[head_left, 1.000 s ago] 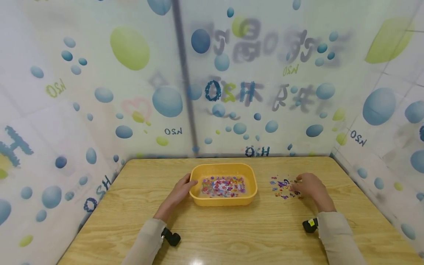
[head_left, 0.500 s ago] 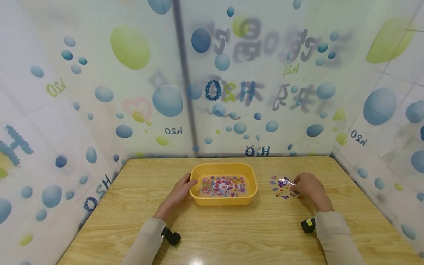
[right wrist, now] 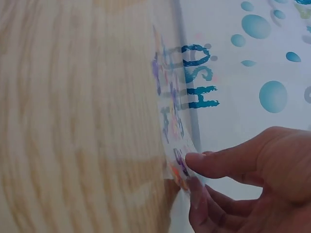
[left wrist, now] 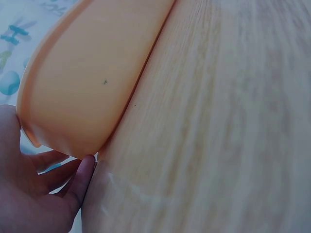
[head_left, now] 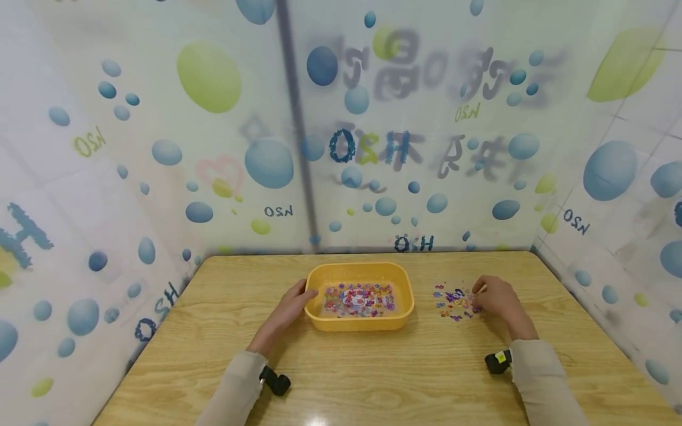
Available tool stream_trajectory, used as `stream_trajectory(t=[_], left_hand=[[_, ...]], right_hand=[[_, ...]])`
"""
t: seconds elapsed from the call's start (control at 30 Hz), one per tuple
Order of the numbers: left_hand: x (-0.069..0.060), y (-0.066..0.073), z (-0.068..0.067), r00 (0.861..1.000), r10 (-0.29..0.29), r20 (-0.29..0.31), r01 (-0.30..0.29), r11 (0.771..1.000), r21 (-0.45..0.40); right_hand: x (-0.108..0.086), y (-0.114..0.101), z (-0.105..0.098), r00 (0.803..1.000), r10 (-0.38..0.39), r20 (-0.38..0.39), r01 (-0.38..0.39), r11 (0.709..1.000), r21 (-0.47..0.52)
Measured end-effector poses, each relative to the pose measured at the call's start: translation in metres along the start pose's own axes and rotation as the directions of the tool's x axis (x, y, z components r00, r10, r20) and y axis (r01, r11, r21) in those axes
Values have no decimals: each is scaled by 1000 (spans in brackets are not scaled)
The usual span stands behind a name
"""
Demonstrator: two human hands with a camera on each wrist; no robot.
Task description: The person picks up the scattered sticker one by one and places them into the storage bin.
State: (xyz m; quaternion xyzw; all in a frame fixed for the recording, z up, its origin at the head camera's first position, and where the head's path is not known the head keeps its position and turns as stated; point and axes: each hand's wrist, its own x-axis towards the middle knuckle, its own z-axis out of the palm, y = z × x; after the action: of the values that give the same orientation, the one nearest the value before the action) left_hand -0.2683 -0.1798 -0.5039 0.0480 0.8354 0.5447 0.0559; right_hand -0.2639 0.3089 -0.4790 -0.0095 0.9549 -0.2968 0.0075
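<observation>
A yellow plastic basin (head_left: pixel 359 324) stands on the table, and my left hand (head_left: pixel 290 305) grips its left end. In the head view the left thumb lies over the rim; the left wrist view shows fingers against the outer wall (left wrist: pixel 92 92). Inside the basin lies a colourful printed clear sheet (head_left: pixel 358 300). To the right, my right hand (head_left: pixel 499 299) pinches the near edge of a thin clear sticker sheet (head_left: pixel 454 299) with small purple, orange and pink figures. The right wrist view has the thumb on top of this sticker sheet (right wrist: pixel 170 116), its held end bent upward.
The wooden table (head_left: pixel 341 373) runs up to a pale curtain (head_left: pixel 437 225) printed with blue and green drops. Similar curtains stand at both sides. A black wrist camera (head_left: pixel 275 380) sits on the left sleeve and another black camera (head_left: pixel 498 362) on the right.
The sticker sheet in the right hand has tilted slightly, and a bright glare seen on it half a second ago is gone. The left hand and basin have stayed put.
</observation>
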Motion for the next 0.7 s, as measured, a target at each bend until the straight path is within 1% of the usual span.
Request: stream_trajectory(t=[0.1,0.23,0.27,0.3,0.4,0.5,0.53,0.7], left_hand=[[0,0,0,1000,4,3,-3,1000,-3],[0,0,0,1000,14,-2,-14,1000,0],[-1,1,0,1000,21,-3,-21,1000,0],[-4,6,-1,1000,22,2,-22,1000,1],[-3,6,-1,999,34,1,-34,999,5],[-2,6,-1,1000,27,-2,-27,1000,12],[1,1,0,1000,31,-8,-30,999,17],[1,1,0,1000,13,-4,-13,1000,20]], right_hand=[[1,3,-1,1000,-13,-4,14,999,50],[1,2,-5,1000,-7,10,6,996,88],[0,1,-5,1000,-4,13,3,995,95],[0,0,-6,1000,-2,16,0,995,102],[-2,-2,-7,1000,1,24,-4,992,124],[-3,-3,-8,1000,5,22,-8,987,158],[-3,-3,-8,1000,7,22,-11,985,171],[-3,-4,-11,1000,3,22,-8,973,232]])
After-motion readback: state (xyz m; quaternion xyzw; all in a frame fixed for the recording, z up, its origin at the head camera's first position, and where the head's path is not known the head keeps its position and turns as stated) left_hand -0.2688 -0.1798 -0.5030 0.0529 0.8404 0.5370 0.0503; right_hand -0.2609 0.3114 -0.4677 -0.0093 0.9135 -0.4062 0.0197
